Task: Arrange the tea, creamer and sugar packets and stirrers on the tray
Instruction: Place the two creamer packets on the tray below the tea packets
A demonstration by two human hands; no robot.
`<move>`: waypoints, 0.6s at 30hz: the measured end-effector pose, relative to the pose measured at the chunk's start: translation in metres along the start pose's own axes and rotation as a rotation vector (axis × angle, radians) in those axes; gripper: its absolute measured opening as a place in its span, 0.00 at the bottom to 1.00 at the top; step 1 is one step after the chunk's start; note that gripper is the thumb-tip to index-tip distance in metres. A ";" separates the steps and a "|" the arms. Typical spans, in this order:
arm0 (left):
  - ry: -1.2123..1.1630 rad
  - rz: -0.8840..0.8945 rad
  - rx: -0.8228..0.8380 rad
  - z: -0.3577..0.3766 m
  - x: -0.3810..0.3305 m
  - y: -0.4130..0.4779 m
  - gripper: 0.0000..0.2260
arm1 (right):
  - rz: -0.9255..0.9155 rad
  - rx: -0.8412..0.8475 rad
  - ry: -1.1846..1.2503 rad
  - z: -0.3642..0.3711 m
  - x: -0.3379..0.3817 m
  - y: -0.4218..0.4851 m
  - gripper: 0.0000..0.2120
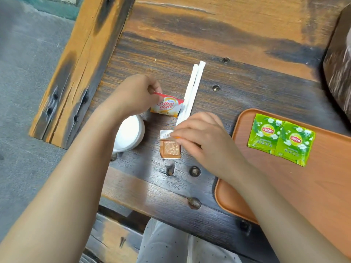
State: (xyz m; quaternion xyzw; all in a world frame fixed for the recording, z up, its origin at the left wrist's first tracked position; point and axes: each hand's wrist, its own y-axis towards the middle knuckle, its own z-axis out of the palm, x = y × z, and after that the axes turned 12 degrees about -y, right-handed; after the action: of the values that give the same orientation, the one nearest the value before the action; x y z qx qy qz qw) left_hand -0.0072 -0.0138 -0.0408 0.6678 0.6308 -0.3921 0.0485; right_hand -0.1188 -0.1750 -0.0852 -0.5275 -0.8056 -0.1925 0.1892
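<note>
— Dark wooden table (247,95); what's on the orange tray (322,196), lower right?

— Two green tea packets (281,139). Left hand (133,97) pinches the creamer packet (167,107) at centre; right hand (199,137) pinches the sugar packet (170,147) beside the white stirrers (191,90).
</note>
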 end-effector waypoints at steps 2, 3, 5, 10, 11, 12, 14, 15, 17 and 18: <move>-0.059 0.034 -0.046 0.000 -0.007 -0.004 0.04 | 0.141 -0.168 0.140 -0.008 0.005 -0.004 0.09; -0.112 0.047 -0.070 0.001 -0.012 -0.007 0.06 | 0.242 -0.242 0.236 -0.014 0.008 -0.007 0.08; -0.288 0.054 -0.083 0.005 -0.022 -0.016 0.10 | 0.500 -0.349 0.494 -0.024 0.009 -0.013 0.06; -0.664 -0.001 0.051 0.035 -0.040 -0.036 0.08 | 0.939 -0.493 1.066 -0.044 0.000 -0.039 0.08; -0.692 -0.009 0.074 0.042 -0.043 -0.038 0.08 | 0.955 -0.517 1.095 -0.047 -0.001 -0.045 0.08; -0.724 -0.021 0.097 0.050 -0.045 -0.040 0.08 | 0.976 -0.538 1.098 -0.051 -0.003 -0.052 0.09; -0.790 -0.051 0.137 0.065 -0.050 -0.043 0.09 | 1.026 -0.580 1.082 -0.057 -0.008 -0.067 0.10; -0.811 -0.060 0.152 0.072 -0.053 -0.046 0.09 | 1.046 -0.601 1.079 -0.059 -0.011 -0.075 0.10; -0.835 -0.064 0.179 0.086 -0.059 -0.051 0.09 | 1.082 -0.626 1.076 -0.062 -0.015 -0.089 0.09; -0.839 -0.066 0.199 0.093 -0.061 -0.054 0.08 | 1.100 -0.637 1.077 -0.063 -0.017 -0.096 0.09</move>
State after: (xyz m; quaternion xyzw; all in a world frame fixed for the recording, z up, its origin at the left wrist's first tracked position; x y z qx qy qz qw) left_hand -0.0913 -0.1039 -0.0457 0.4314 0.5366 -0.6899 0.2237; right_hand -0.1952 -0.2554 -0.0508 -0.7098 -0.1390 -0.5173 0.4575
